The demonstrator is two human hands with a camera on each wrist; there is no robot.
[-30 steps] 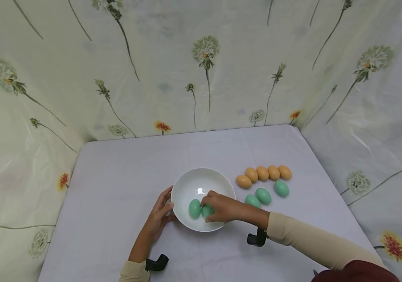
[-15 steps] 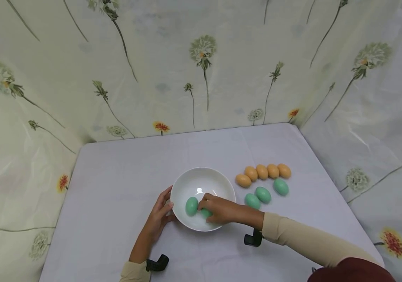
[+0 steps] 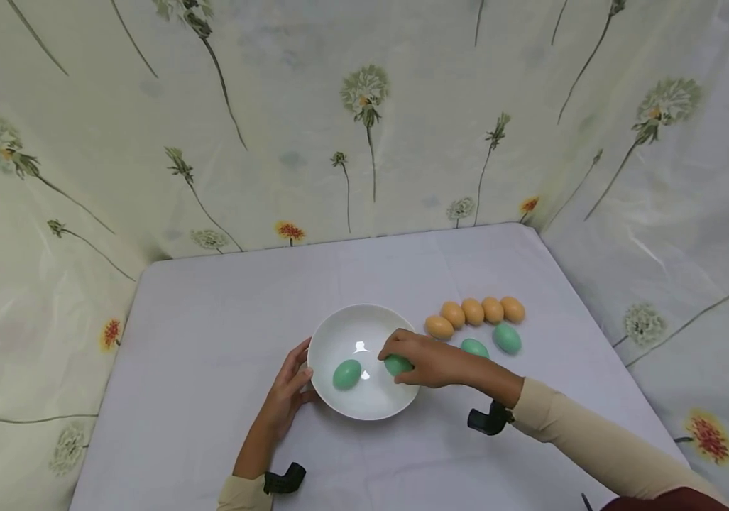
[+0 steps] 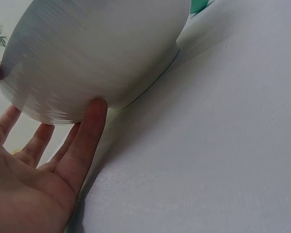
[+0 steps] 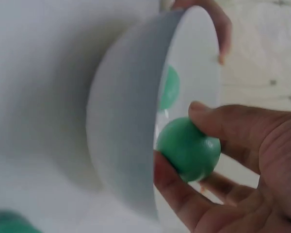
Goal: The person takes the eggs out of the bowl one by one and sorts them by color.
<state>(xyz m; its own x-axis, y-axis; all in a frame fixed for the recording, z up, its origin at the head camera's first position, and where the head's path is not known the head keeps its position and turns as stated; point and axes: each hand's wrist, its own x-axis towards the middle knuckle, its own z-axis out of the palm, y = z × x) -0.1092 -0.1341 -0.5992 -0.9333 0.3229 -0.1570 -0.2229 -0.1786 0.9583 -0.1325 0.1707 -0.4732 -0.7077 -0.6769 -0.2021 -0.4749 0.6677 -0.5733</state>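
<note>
A white bowl (image 3: 364,408) stands on the cloth-covered table. My left hand (image 3: 289,387) rests against its left side; in the left wrist view, extended fingers (image 4: 89,141) touch the outer wall. Inside the bowl's right part, my right hand (image 3: 424,360) holds a green egg (image 3: 397,365) between thumb and fingers. The right wrist view shows this held egg (image 5: 188,149) at rim level. Another green egg (image 3: 347,374) lies in the bowl. Right of the bowl are green eggs (image 3: 507,338), one partly covered by my right forearm.
Several orange eggs (image 3: 473,311) form a row right of the bowl, behind the green ones. A white cloth (image 3: 223,305) covers the table. Flower-printed curtains (image 3: 313,128) surround its back and sides. A blurred green shape (image 5: 9,223) shows in the right wrist view's lower corner.
My right hand has moved right within the bowl and lifted a green egg. The egg left behind has turned and shifted slightly. My left hand stays at the bowl's side.
</note>
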